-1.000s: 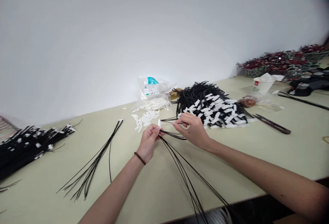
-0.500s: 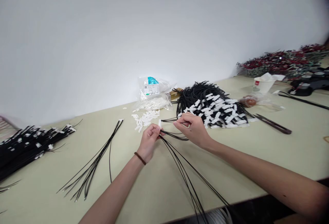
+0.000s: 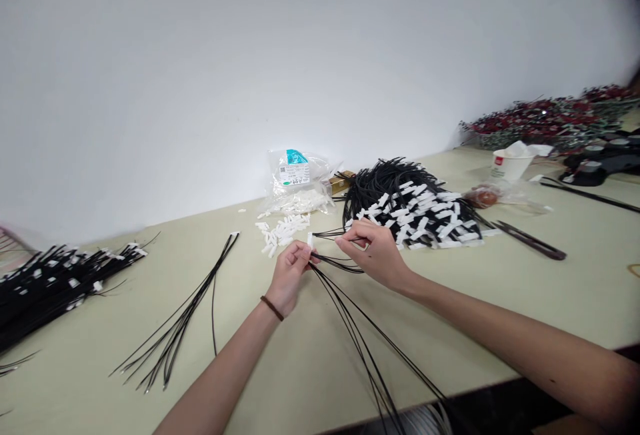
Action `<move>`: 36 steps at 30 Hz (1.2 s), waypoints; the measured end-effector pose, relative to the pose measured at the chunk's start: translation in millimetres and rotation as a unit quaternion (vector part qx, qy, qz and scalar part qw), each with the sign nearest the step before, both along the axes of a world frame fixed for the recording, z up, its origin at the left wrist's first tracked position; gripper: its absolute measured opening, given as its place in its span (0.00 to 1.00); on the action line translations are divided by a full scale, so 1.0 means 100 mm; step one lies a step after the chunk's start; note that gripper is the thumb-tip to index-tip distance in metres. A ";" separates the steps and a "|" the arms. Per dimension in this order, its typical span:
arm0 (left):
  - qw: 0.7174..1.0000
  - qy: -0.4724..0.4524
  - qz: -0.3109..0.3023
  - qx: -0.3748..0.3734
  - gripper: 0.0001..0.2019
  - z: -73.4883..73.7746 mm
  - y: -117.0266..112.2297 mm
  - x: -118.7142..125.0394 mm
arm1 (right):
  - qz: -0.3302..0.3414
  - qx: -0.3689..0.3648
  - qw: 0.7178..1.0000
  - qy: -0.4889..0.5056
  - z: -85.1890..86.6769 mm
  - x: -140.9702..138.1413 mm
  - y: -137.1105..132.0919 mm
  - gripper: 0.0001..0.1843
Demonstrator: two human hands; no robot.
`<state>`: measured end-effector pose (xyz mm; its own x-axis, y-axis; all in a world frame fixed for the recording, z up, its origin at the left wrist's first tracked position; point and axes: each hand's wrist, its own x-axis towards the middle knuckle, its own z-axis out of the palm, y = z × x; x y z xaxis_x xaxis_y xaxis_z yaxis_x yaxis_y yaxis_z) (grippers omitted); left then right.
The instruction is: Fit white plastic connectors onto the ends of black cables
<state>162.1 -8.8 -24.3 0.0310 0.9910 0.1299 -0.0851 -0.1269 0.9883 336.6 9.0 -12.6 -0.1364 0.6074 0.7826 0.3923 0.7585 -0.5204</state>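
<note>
Between the thumb and fingers of my left hand (image 3: 291, 274) is a small white connector (image 3: 310, 240) standing upright. Black wires (image 3: 356, 332) run from it, some trailing down over the table's front edge. Others bend right toward my right hand (image 3: 376, 253), whose thumb and fingers are pinched on thin black wires; their tips are hidden by the fingers. Just behind my left hand lies a scatter of loose white connectors (image 3: 286, 228). To the left rests a separate bundle of black wires (image 3: 187, 312) with a white connector at its top end.
A clear plastic bag (image 3: 297, 198) stands by the wall. Heaped black wires with white connectors (image 3: 425, 212) lie behind my right hand, another heap (image 3: 60, 282) far left. Dark tweezers (image 3: 537, 243), a paper cup (image 3: 509, 167) and red-and-black wiring (image 3: 545, 118) are at right.
Almost nothing differs. My right hand has shifted very slightly left, and both hands keep their grip on the connector and wires.
</note>
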 end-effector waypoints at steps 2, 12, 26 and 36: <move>1.000 -0.001 0.000 0.001 0.14 0.00 0.00 0.00 | 0.000 0.002 1.000 -0.001 0.00 0.00 0.00 0.13; 1.000 0.011 -0.006 0.007 0.14 -0.01 0.00 -0.01 | 0.008 0.026 0.999 -0.023 -0.02 -0.01 0.00 0.13; 0.998 0.048 -0.031 0.031 0.13 0.02 -0.02 -0.01 | 0.006 0.135 0.984 -0.115 0.02 0.04 0.01 0.08; 0.991 0.098 -0.078 0.043 0.14 0.08 -0.07 0.03 | 0.104 0.114 0.979 -0.132 0.00 0.05 0.02 0.07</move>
